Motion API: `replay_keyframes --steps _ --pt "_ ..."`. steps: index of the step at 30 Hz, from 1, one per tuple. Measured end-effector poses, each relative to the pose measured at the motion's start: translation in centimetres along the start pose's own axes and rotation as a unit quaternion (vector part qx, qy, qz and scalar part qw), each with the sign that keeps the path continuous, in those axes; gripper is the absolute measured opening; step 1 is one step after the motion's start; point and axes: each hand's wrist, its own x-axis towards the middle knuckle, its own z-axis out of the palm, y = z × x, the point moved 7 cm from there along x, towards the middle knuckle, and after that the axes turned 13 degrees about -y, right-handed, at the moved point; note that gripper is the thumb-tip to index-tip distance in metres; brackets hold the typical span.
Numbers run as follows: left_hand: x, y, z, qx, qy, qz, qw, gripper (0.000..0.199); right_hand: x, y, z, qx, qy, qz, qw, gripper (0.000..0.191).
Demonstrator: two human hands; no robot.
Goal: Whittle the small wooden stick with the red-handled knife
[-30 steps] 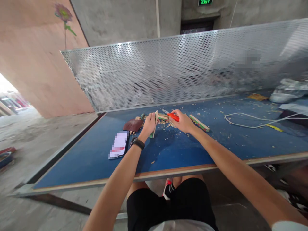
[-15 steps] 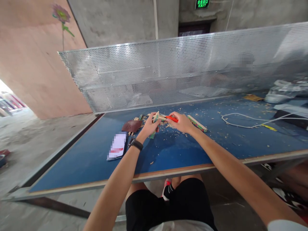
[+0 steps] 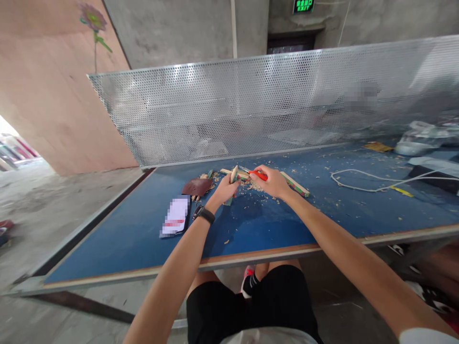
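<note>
My left hand (image 3: pixel 225 188) is gripping a stick (image 3: pixel 234 175), its pale tip pointing up and away, above the table (image 3: pixel 272 224). My right hand (image 3: pixel 271 181) is clenching the red knife (image 3: pixel 258 175), its blade pointing left, near that tip. Shavings (image 3: pixel 256 185) are lying scattered beneath and around both hands. A block (image 3: pixel 294 184) is resting just right of my right hand; sandpaper (image 3: pixel 197 187) and a phone (image 3: pixel 175 216) are lying to the left, the phone nearer.
</note>
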Motion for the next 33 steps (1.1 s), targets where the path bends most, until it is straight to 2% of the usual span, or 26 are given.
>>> replay_keyframes --steps 5,10,13,16,23,33 --pt "-0.1 0.4 0.3 -0.011 0.001 -0.001 1.0 0.011 0.1 -0.1 1.1 0.01 -0.052 -0.027 0.998 0.057" --pt "-0.3 0.6 0.5 -0.014 0.008 -0.012 1.0 0.008 0.0 -0.6 1.4 0.006 -0.072 -0.044 0.996 0.059" --pt "-0.2 0.6 0.6 -0.008 -0.002 -0.006 1.0 0.015 0.0 -0.9 1.5 0.005 -0.084 -0.051 0.995 0.057" --pt "-0.1 0.2 0.5 -0.008 -0.011 -0.006 1.0 0.019 -0.1 -1.1 1.2 -0.015 -0.069 -0.037 0.997 0.056" --pt "0.3 -0.9 0.2 0.002 -0.008 -0.027 1.0 0.007 -0.1 -1.0 0.1 -0.05 -0.013 -0.02 0.998 0.048" --pt "0.3 -1.7 -0.1 0.039 -0.002 -0.083 0.996 0.008 0.7 0.4 1.1 -0.114 -0.009 0.043 0.992 0.048"
